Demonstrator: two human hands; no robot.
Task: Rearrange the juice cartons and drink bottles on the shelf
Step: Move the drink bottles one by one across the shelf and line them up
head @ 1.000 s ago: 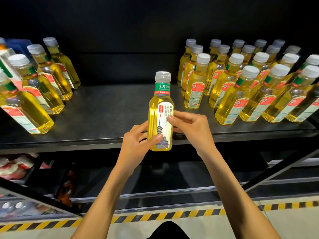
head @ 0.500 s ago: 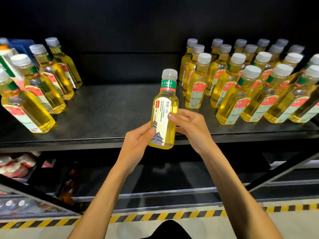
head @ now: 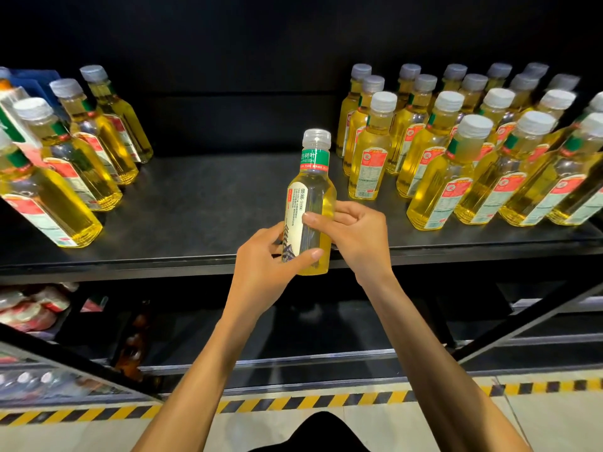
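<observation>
- Both hands are gripping one clear plastic bottle of yellow tea (head: 310, 207), upright over the black metal shelf's (head: 202, 207) front edge.
- Left hand (head: 264, 256) is wrapping its base; right hand (head: 355, 233) is pinching its middle.
- Matching bottles are standing on either side.

This looks like a shop. A long black shelf (head: 202, 203) holds lots of bottles (head: 434, 158) that are all the same. They have yellow drink inside, pale caps and red labels, and they stand in rows on the right. A second bunch (head: 94, 151) stands in a line on the left. Under the shelf are red and white packets (head: 29, 308). Yellow and black striped tape (head: 293, 402) runs along the floor (head: 538, 419).
</observation>
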